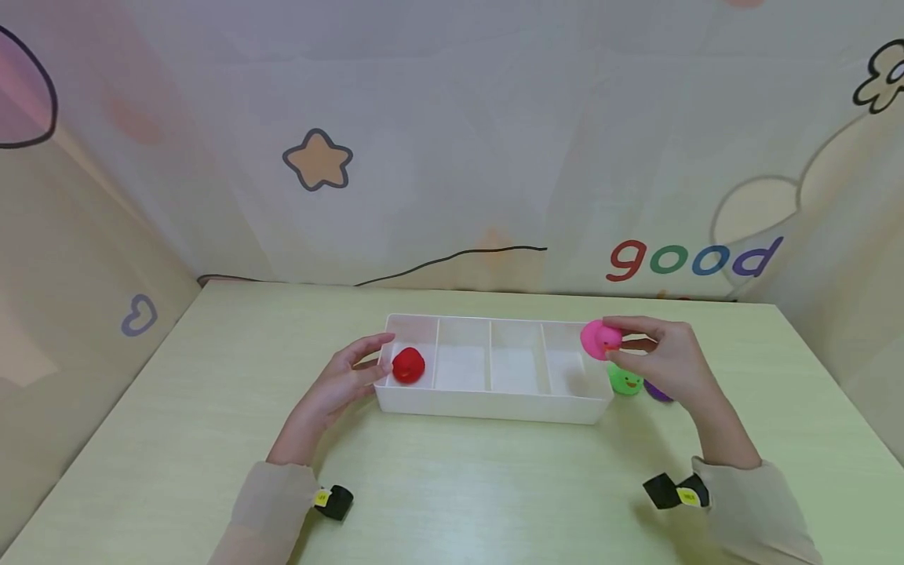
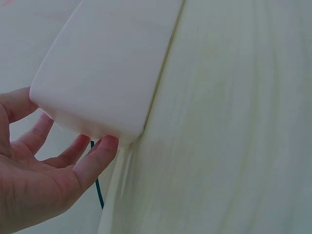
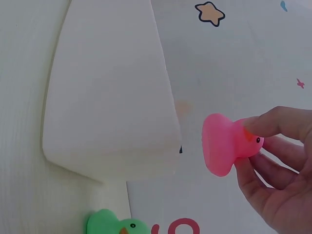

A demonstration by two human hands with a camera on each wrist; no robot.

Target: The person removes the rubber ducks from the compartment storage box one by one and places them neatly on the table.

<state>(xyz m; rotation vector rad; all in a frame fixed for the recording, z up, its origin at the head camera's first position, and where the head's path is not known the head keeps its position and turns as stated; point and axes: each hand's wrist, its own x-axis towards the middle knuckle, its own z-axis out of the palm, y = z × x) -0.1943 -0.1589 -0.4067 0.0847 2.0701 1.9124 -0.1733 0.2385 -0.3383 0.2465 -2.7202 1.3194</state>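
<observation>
A white divided box (image 1: 494, 404) lies lengthwise on the table. In its leftmost compartment is a red rubber duck (image 1: 408, 366). My left hand (image 1: 346, 378) holds the left end of the box, fingertips against the end wall (image 2: 92, 119). Between thumb and fingers, my right hand (image 1: 667, 357) pinches a pink rubber duck (image 1: 599, 340) by its head. The duck is above the box's right end, tilted on its side in the right wrist view (image 3: 219, 146). Beyond that end sit a green duck (image 1: 625, 381) and a purple thing (image 1: 660, 391), partly hidden by the right hand.
Around the box spreads a pale wooden table (image 1: 487, 486). A printed cloth backdrop (image 1: 452, 157) hangs behind its far edge and along both sides. Dark wrist devices (image 1: 335, 502) sit at both sleeves.
</observation>
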